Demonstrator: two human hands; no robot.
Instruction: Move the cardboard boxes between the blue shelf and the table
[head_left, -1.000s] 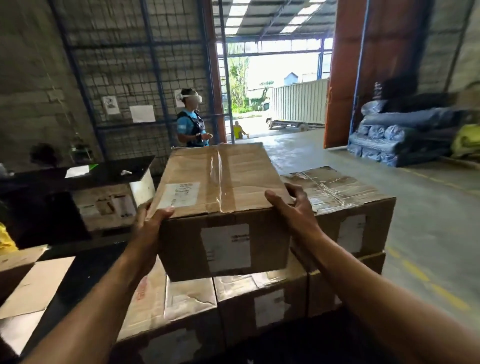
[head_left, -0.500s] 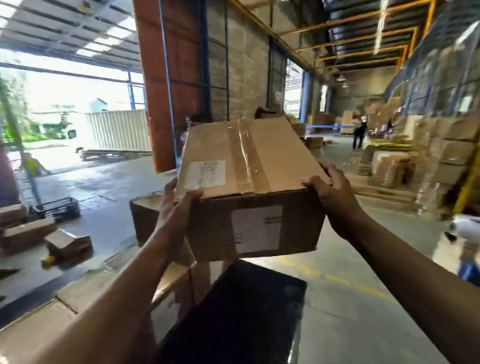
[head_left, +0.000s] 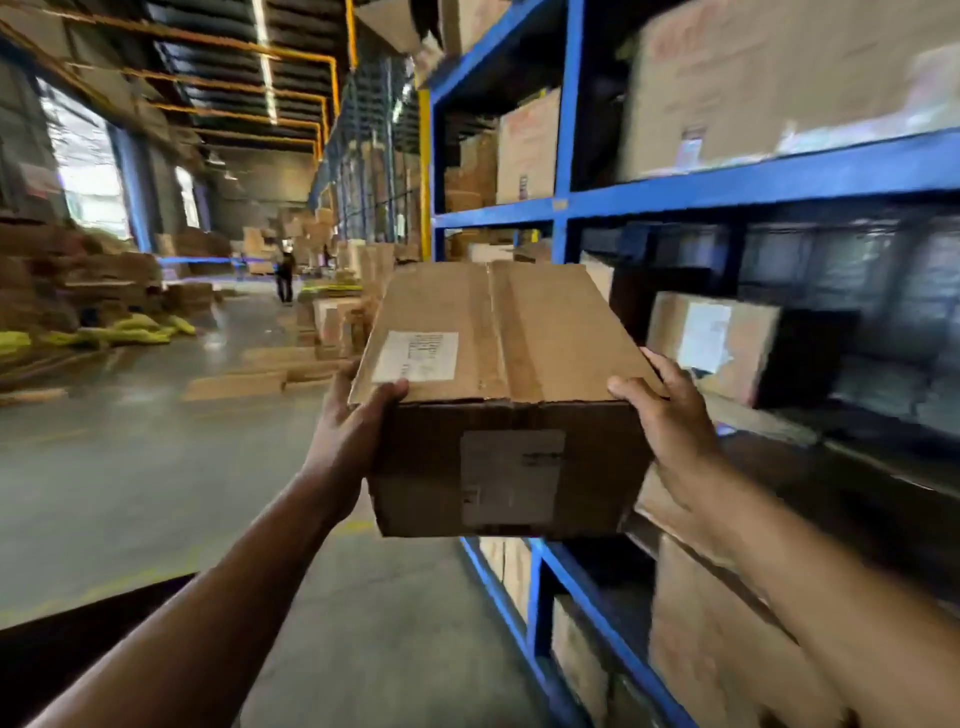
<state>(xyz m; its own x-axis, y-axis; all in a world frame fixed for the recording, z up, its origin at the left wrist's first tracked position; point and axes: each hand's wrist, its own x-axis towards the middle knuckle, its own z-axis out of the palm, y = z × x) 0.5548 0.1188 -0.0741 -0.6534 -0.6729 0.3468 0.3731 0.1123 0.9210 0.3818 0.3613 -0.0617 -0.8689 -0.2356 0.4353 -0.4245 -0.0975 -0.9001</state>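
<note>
As the view swings from the table stack to the blue shelf (head_left: 727, 192), left hand (head_left: 353, 431) & right hand (head_left: 670, 415) clamp the taped cardboard box (head_left: 509, 395) by its sides, mid-air beside the shelf's front edge; shelving likely next.

blue shelf (head_left: 727, 192), cardboard boxes (head_left: 711, 343) on its levels

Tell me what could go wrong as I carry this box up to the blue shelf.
1. The left hand and right hand grip only the near top corners of the cardboard box, so it might slip or tip away.
2. The shelf level beside it already holds a labelled box, so the carried one could bump it going in.
3. The blue shelf upright stands close and could catch a corner.
</note>
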